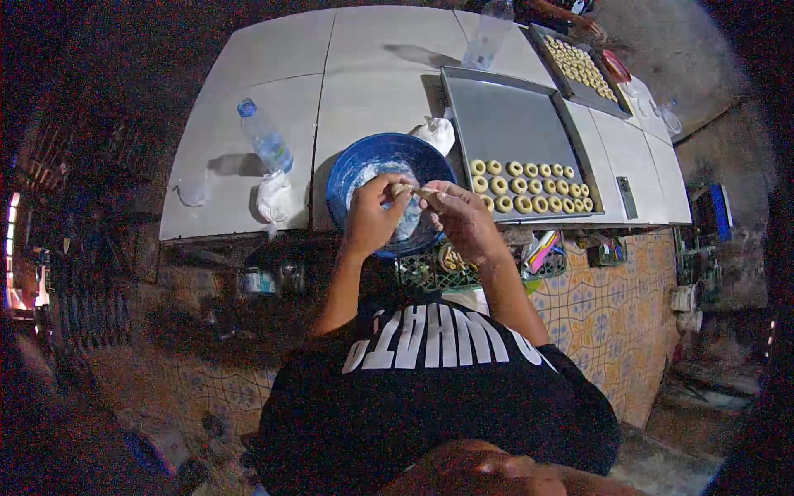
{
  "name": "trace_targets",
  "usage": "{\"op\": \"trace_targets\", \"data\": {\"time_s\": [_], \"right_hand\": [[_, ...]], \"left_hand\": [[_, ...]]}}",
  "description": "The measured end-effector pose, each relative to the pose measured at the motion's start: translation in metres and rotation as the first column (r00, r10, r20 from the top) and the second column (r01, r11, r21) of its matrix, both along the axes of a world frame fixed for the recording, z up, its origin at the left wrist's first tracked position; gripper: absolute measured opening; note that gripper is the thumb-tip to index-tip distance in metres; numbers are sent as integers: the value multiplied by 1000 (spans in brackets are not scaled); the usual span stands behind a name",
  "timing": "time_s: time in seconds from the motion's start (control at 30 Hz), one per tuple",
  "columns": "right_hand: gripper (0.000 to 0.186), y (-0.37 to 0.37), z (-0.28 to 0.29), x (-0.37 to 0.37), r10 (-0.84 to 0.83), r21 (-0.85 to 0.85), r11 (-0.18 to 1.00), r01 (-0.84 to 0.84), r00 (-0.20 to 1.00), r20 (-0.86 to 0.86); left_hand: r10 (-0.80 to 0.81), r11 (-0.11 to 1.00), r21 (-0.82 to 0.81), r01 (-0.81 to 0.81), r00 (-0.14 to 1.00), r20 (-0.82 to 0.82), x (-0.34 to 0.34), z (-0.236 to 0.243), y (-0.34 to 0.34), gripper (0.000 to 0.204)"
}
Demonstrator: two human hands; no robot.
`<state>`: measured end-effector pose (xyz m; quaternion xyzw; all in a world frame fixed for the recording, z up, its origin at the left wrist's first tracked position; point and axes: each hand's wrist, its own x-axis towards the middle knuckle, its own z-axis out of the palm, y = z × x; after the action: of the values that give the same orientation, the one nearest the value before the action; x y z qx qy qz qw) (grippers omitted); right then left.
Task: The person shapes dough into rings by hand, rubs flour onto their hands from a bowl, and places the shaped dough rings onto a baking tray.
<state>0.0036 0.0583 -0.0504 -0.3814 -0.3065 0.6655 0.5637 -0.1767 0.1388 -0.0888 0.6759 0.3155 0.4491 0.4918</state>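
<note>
Right at the fingertips now, a small pale strip of dough [416,192] is held between the two hands, above the blue basin [335,188], whose inside is dusted white. One end is pinched by the left hand [374,217], thumb and fingers drawn narrow; the other is nipped by the right hand [468,223], how firmly cannot be told. Light and soft, by the look of it: easily stretched, easily dented, probably tacky where unfloured, so it is best taken near the ends, the middle left unsqueezed. Beyond the fingers, beside the basin, a white bag [436,135] is seen; to their right, dough rings [522,185] are lined up on the metal tray [517,120]; off to their left, a clear bottle [266,142] is spotted.
</note>
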Motion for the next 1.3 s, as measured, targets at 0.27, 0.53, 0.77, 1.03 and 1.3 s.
{"op": "trace_targets", "data": {"time_s": [0.27,0.53,0.77,1.03,1.3], "right_hand": [[30,-2,-28,11,-31,4,999,32,980,-197],[35,-1,-19,13,-51,-69,996,56,996,71],[31,1,-27,5,-84,-75,993,93,991,107],[22,7,-34,2,-56,-52,997,63,991,120],[23,9,-43,-3,-61,-33,997,72,962,264]], "left_hand": [[85,994,79,-77,990,-111,4,-40,17,19],[-73,995,-74,68,995,-66,1,-34,17,25],[-178,978,-106,178,984,16,7,-14,8,28],[-173,982,-83,171,985,-12,1,-8,8,24],[-183,982,-57,180,982,-53,0,6,6,20]]}}
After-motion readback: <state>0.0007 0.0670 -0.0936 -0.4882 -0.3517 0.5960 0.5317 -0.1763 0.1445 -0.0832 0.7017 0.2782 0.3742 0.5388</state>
